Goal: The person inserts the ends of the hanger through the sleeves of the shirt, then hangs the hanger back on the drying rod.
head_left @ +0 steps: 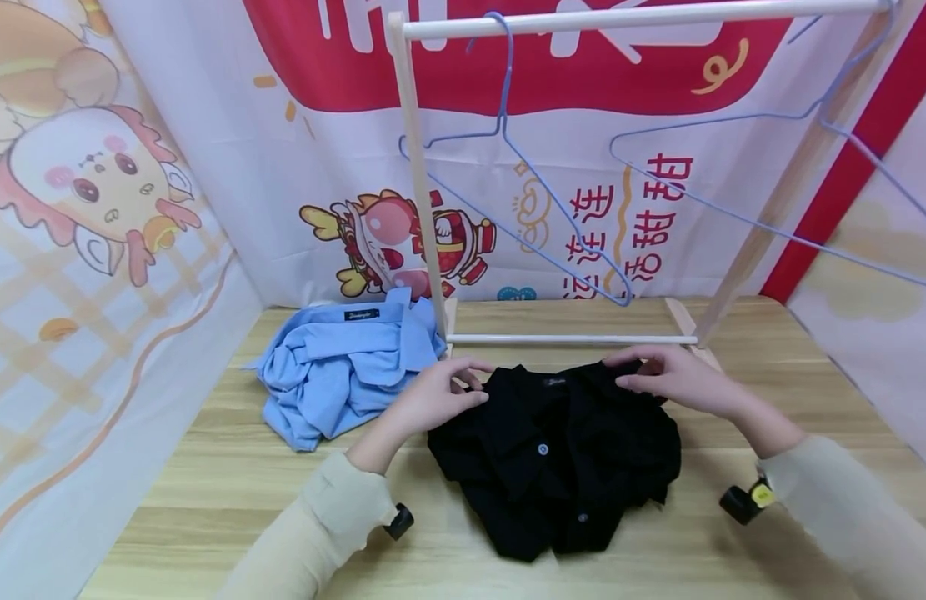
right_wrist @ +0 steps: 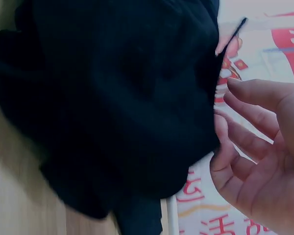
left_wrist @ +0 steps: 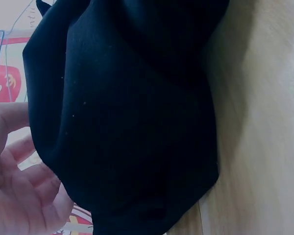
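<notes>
A black button-up shirt (head_left: 523, 467) lies bunched on the table, its collar toward the rack and two pale buttons showing. At its left shoulder is my left hand (head_left: 440, 392), thumb tip against the cloth and fingers loosely bent with a gap between. My right hand (head_left: 676, 379) is at the other shoulder, fingers reaching over the back edge. In the right wrist view, fingertips of the right hand (right_wrist: 257, 147) meet the edge of the black shirt (right_wrist: 117, 98), while its thumb stands off the cloth. The left wrist view shows the left hand (left_wrist: 24, 181) beside the fabric.
A crumpled light-blue shirt (head_left: 335, 358) lies at the left. Behind the black shirt stands a rack with a white top bar (head_left: 643, 15) and a low crossbar (head_left: 568, 339). Two blue wire hangers hang there, one left (head_left: 533, 167), one right (head_left: 718, 200). Printed cloth walls enclose the table.
</notes>
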### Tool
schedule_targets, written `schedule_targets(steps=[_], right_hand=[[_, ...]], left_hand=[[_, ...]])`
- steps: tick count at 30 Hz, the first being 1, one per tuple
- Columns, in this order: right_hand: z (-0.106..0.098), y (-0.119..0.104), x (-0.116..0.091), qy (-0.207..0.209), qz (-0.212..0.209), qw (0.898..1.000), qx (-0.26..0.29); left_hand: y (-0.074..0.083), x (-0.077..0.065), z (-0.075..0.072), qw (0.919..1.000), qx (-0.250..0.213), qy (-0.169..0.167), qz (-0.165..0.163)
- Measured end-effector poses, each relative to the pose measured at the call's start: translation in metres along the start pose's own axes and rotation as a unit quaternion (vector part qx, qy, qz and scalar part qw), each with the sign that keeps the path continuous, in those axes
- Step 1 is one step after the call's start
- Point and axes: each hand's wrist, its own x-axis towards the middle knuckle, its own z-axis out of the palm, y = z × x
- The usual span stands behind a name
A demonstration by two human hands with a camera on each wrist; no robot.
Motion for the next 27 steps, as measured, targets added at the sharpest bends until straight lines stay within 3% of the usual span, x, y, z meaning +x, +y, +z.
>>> schedule_targets(steps=[6,12,21,27], right_hand=[[0.016,0.001,0.016,-0.033,-0.061,0.997,-0.04],[0.02,-0.002,0.015,-0.052,-0.081,0.994,-0.05],[0.021,-0.015,0.002,0.018,-0.091,0.996,-0.004],[0.018,-0.021,-0.008,0.068,-0.081,0.994,0.015]], left_hand=[[0.002,0.002,0.003,0.9973,0.063,-0.036,0.012],[0.007,0.003,0.005,0.9924,0.102,-0.065,0.025],[0.009,-0.002,0.007,0.999,0.041,0.006,-0.015],[0.015,-0.008,0.001,0.9986,0.033,0.018,-0.038]])
